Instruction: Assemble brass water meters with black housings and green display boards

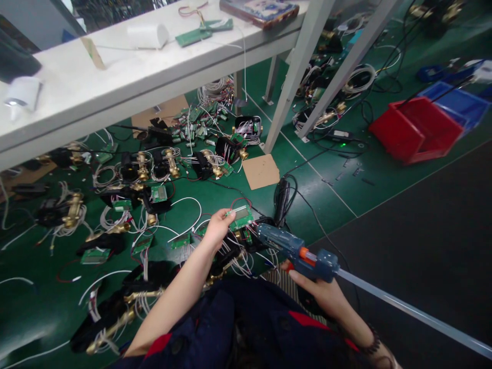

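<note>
My left hand pinches a small green circuit board with a display window and holds it just above the floor. My right hand grips a blue glue gun with an orange trigger. A clear glue stick trails out of its back to the right. The gun's nozzle points left at the wired parts just under the board. Brass fittings with white wires lie below both hands.
Several brass valves, black housings, green boards and white wires litter the green floor. A white bench stands over them on angled legs. A cardboard piece, a red bin and blue bins sit to the right.
</note>
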The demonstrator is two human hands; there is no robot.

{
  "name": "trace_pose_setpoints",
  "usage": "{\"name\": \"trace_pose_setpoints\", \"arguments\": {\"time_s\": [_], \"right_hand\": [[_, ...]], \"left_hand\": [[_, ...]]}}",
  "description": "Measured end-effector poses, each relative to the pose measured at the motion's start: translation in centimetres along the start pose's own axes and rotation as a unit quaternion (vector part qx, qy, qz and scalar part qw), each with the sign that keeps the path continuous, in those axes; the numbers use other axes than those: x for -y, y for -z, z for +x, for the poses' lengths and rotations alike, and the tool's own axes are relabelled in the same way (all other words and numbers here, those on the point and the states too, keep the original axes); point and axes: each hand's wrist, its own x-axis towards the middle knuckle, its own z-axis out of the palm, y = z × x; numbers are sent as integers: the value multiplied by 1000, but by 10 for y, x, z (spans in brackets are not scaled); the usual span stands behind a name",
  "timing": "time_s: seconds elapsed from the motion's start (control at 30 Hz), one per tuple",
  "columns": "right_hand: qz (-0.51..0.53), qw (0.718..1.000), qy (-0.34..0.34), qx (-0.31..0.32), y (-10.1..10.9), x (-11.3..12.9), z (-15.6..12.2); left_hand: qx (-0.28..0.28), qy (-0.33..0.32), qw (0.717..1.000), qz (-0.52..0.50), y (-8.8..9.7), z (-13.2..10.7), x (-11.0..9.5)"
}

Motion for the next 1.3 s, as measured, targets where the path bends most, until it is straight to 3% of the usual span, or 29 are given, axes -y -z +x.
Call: {"name": "trace_pose_setpoints", "arguments": {"time_s": [0.4,0.83,1.1,1.2,1.3], "right_hand": [[-6,999,-22,-35,-1,-6,1],[-35,997,-36,-54,3,-11,0],[-58,997,-31,-51,6,3,1],[-72,997,-14,-17,18,9,8],[-125,991,22,-38,49,16,31]], "left_hand": [[5,41,999,-12,-2,-4,-3],[-2,42,999,-16,-2,-3,-2],[8,45,999,-13,-1,-1,-2],[13,44,999,-6,0,4,2],[11,38,999,16,3,16,6]]}}
